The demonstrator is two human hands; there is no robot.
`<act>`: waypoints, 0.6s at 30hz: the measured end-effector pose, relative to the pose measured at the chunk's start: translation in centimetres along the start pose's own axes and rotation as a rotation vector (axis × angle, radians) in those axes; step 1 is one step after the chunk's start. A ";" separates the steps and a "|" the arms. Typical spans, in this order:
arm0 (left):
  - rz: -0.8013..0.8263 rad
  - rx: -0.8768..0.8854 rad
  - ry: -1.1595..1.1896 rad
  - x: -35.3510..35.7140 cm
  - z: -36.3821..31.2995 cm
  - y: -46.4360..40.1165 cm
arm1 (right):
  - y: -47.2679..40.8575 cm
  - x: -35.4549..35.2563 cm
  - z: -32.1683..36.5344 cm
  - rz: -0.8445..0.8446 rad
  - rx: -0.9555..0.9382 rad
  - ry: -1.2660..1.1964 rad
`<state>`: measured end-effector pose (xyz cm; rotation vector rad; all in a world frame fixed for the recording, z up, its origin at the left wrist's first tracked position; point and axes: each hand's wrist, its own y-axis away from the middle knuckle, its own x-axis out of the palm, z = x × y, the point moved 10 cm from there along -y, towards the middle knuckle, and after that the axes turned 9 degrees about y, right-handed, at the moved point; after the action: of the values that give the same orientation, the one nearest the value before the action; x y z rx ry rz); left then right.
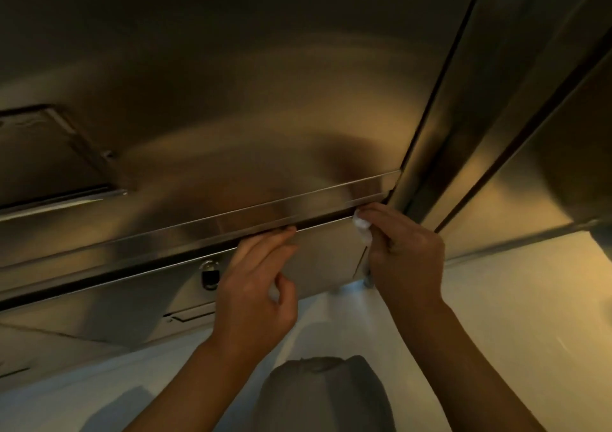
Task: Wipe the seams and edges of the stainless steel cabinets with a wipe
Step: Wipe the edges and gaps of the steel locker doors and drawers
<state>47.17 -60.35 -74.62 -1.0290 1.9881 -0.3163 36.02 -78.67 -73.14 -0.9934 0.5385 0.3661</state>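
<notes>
Stainless steel everywhere: a big brushed cabinet door (265,83) fills the view, with a horizontal seam (231,233) running below its folded bottom lip and a lower panel (324,249) under that. Dim warm light, some blur.

The right hand (404,246) pinches a small white wipe (362,228), fingers curled round it and clamped, and pushes it into the right end of the seam, just where it meets the vertical edge strip (440,127). Probably bunched small so it fits into the narrow gap.

The left hand (258,286) is further left along the same seam. Its fingers (271,238) are straight and together, with the tips touching the underside of the lip; the thumb is bent in toward the palm. It looks like it is bracing or feeling the edge while the other hand wipes. A pale bit shows at its thumb; I cannot tell what it is.

On the lower panel, left of the left hand, hangs a small latch or lock (209,274). Far left is a recessed square panel (49,153). Below is a pale floor (496,315), and a grey rounded shape (324,395) sits near the bottom centre, likely the person's knee, but unclear.

Judgement: wiping is at the seam's corner, and the rest of the seam to the left likely comes next.
</notes>
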 end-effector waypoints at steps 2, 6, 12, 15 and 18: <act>0.040 -0.009 0.016 0.1 0.3 0.0 | -0.2 0.1 0.7 0.007 -0.003 0.009; 0.173 -0.016 0.035 -0.3 0.9 0.4 | 0.8 1.2 4.6 -0.005 -0.054 0.038; 0.224 -0.046 0.002 -3.9 3.5 2.1 | 1.8 3.3 9.1 -0.017 0.032 0.022; 0.252 -0.028 -0.022 -6.7 5.0 3.4 | 2.4 4.6 12.2 0.001 0.031 0.033; 0.251 -0.039 -0.042 -9.9 6.7 4.5 | 2.9 6.3 15.3 0.063 0.035 0.026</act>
<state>52.91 -48.96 -75.44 -0.7918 2.0646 -0.1191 43.60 -63.65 -72.18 -0.9499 0.5989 0.3991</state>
